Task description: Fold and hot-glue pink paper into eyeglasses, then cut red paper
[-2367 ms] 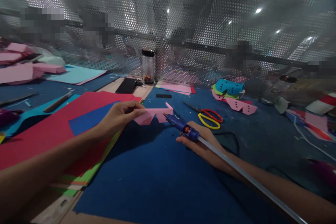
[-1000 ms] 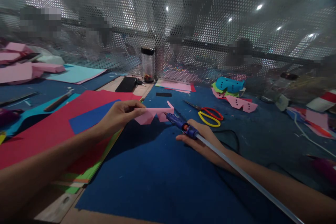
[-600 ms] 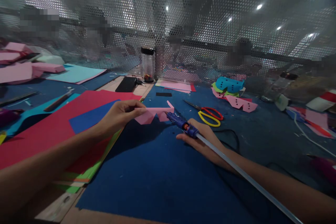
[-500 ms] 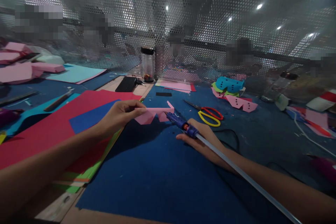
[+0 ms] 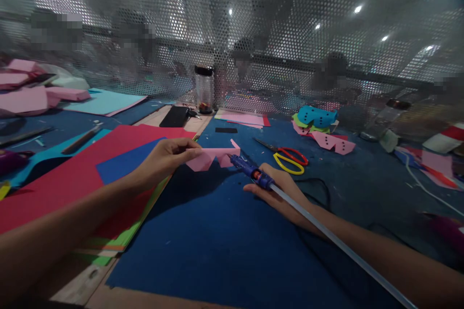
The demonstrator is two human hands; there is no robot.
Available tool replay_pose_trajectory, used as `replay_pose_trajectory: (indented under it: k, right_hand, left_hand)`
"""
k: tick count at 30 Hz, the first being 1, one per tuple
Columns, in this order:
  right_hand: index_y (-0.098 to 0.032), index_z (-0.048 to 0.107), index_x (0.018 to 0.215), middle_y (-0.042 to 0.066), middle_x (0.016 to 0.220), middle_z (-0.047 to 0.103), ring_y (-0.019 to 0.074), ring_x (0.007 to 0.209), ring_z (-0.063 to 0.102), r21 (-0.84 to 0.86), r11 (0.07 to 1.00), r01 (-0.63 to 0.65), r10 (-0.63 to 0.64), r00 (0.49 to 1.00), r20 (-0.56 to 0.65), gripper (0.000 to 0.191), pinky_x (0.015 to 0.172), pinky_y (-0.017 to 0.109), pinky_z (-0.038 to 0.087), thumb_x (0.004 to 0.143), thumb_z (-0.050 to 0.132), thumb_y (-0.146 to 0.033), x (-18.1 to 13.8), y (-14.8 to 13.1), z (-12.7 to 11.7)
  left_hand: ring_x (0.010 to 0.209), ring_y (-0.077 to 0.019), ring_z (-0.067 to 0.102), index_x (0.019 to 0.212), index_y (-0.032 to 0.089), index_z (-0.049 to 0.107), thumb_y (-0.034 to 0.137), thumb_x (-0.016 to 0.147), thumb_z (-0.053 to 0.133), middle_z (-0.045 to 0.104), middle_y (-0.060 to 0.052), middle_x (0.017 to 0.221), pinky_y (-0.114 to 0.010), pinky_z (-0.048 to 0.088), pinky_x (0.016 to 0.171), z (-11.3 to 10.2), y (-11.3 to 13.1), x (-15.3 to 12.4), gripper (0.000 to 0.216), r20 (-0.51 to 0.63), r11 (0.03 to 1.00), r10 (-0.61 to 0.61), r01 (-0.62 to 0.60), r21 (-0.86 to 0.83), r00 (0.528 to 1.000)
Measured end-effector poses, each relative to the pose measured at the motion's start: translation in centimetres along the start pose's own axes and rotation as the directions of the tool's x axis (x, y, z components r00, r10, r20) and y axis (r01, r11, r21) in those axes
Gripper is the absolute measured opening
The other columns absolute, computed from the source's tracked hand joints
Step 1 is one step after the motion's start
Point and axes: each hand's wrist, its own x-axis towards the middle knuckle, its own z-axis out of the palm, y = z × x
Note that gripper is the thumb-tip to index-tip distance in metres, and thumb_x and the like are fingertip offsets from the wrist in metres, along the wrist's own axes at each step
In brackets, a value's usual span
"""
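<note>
Pinched between the thumb and fingers of my left hand [image 5: 177, 153] is a pink paper cutout [image 5: 205, 159] shaped like a pair of glasses, with a thin folded strip at its right end. My right hand [image 5: 279, 186] is closed around a blue hot glue gun [image 5: 252, 170]. The gun's nozzle is at the right part of the cutout; whether it touches cannot be made out. A long clear glue stick [image 5: 337, 241] runs out of the gun's back toward the lower right. Scissors [image 5: 290, 160] with red and yellow handles lie beyond my right hand.
Red paper sheets [image 5: 43, 188] are stacked at left, with a blue piece [image 5: 123, 161] on top. A phone [image 5: 174, 117] and a lidded jar [image 5: 205, 89] stand at the back. Finished-looking paper glasses [image 5: 317, 117] lie at right. A dark cord [image 5: 328, 193] runs near my right wrist.
Almost nothing differs. Both hands, the pink cutout and the glue gun hold nearly the same positions.
</note>
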Motion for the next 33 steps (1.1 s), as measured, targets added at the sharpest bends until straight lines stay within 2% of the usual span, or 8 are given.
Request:
replay_pose_trajectory:
  k: [9, 11, 16, 21, 26, 29, 33]
  right_hand:
    - [-0.022, 0.052, 0.081, -0.004, 0.072, 0.058, 0.0126, 0.065, 0.053, 0.116, 0.993, 0.035, -0.034, 0.999, -0.002, 0.036, 0.057, 0.025, 0.039, 0.087, 0.072, -0.052, -0.2, 0.3, -0.3]
    - [-0.022, 0.054, 0.083, -0.004, 0.070, 0.057, 0.0119, 0.062, 0.053, 0.170, 0.985, 0.002, -0.002, 1.000, 0.001, 0.035, 0.056, 0.025, 0.041, 0.087, 0.071, -0.052, -0.2, 0.2, -0.4]
    - [-0.022, 0.057, 0.088, -0.005, 0.064, 0.053, 0.0101, 0.051, 0.048, 0.239, 0.956, -0.170, 0.167, 0.985, 0.035, 0.035, 0.046, 0.024, 0.038, 0.084, 0.072, -0.054, 0.3, -0.4, -0.6]
    - [-0.022, 0.060, 0.089, -0.003, 0.071, 0.059, 0.0101, 0.051, 0.051, 0.211, 0.959, -0.191, 0.196, 0.981, -0.006, 0.038, 0.049, 0.026, 0.043, 0.082, 0.072, -0.058, 1.1, 0.3, -1.2]
    - [-0.023, 0.061, 0.093, -0.002, 0.076, 0.063, 0.0109, 0.052, 0.056, 0.119, 0.968, -0.220, 0.222, 0.975, -0.003, 0.038, 0.053, 0.027, 0.046, 0.083, 0.071, -0.058, 1.5, 0.7, -2.7]
    - [-0.022, 0.060, 0.093, -0.001, 0.076, 0.063, 0.0109, 0.051, 0.057, 0.098, 0.971, -0.218, 0.214, 0.976, 0.052, 0.036, 0.050, 0.027, 0.046, 0.084, 0.072, -0.055, 1.8, 1.0, -3.4]
    - [-0.021, 0.060, 0.097, 0.001, 0.079, 0.065, 0.0120, 0.053, 0.059, 0.089, 0.957, -0.277, 0.261, 0.953, 0.155, 0.040, 0.047, 0.026, 0.045, 0.082, 0.074, -0.055, 2.2, 2.4, -4.0]
  left_hand:
    - [0.077, -0.0189, 0.066, 0.083, 0.019, 0.074, 0.050, 0.084, 0.070, 0.074, -0.003, 0.081, -0.028, 0.048, 0.073, 0.1, 0.7, 0.0, 0.031, -0.050, 0.999, -0.039, 0.040, 0.016, 0.998]
    - [0.076, -0.0186, 0.065, 0.083, 0.019, 0.074, 0.050, 0.083, 0.070, 0.074, -0.003, 0.080, -0.028, 0.048, 0.072, 0.1, 0.8, 0.0, 0.032, -0.063, 0.999, -0.041, 0.043, 0.027, 0.997]
    - [0.078, -0.0177, 0.064, 0.083, 0.019, 0.074, 0.048, 0.085, 0.070, 0.073, -0.003, 0.082, -0.027, 0.047, 0.073, -0.2, 0.1, 0.3, 0.029, -0.076, 0.999, -0.038, 0.041, 0.031, 0.996]
    - [0.077, -0.0155, 0.062, 0.084, 0.019, 0.074, 0.044, 0.083, 0.073, 0.071, 0.000, 0.082, -0.025, 0.046, 0.073, -1.0, -0.7, 0.8, 0.024, -0.180, 1.000, -0.029, 0.029, -0.002, 0.983]
    - [0.078, -0.0147, 0.058, 0.081, 0.018, 0.074, 0.036, 0.079, 0.077, 0.069, 0.001, 0.079, -0.024, 0.047, 0.074, -1.4, -0.8, 1.2, 0.019, -0.280, 0.985, -0.099, 0.054, -0.163, 0.955]
    - [0.078, -0.0143, 0.059, 0.083, 0.017, 0.074, 0.034, 0.078, 0.078, 0.069, 0.000, 0.079, -0.025, 0.048, 0.076, -1.6, -1.0, 1.4, 0.018, -0.316, 0.967, -0.161, 0.086, -0.238, 0.935]
    - [0.081, -0.0158, 0.062, 0.089, 0.017, 0.074, 0.032, 0.079, 0.078, 0.072, -0.001, 0.086, -0.027, 0.050, 0.079, -1.8, -1.2, 1.5, 0.018, -0.358, 0.960, -0.191, 0.097, -0.265, 0.914]
